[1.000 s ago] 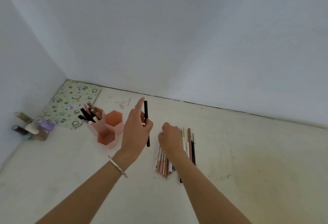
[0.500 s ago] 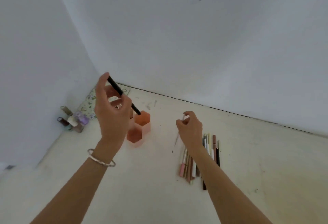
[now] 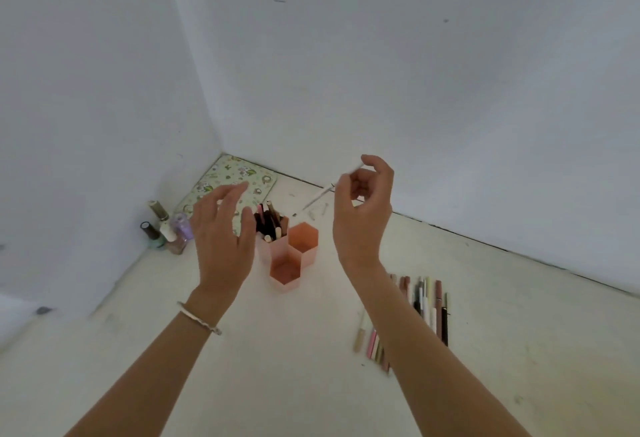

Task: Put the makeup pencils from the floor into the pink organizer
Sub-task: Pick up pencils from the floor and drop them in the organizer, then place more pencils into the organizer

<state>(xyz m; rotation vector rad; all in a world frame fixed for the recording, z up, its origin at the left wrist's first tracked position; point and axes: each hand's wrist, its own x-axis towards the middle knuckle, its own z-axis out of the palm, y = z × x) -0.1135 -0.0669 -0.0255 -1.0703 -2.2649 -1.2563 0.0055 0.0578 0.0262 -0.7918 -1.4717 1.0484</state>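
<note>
Your right hand (image 3: 363,215) pinches a thin white makeup pencil (image 3: 317,196) between thumb and fingertips, its tip slanting down toward the pink organizer (image 3: 294,256) but hanging above and behind it, not touching. Your left hand (image 3: 221,239) is spread open and empty, fingers loose, just left of the organizer's rear compartment, where several dark and pale pencils (image 3: 270,225) already stand; the two nearer hexagonal cells look empty. The remaining pencils (image 3: 426,301) lie side by side on the floor (image 3: 277,367) to the right, partly hidden by your right forearm. Half a second ago your left hand gripped a black pencil over the organizer; that hand now holds nothing. Your right hand, then low beside the pile with the white pencil, has risen toward the organizer. Nail polish bottles (image 3: 166,232) and a floral case (image 3: 235,180) sit in the corner
</note>
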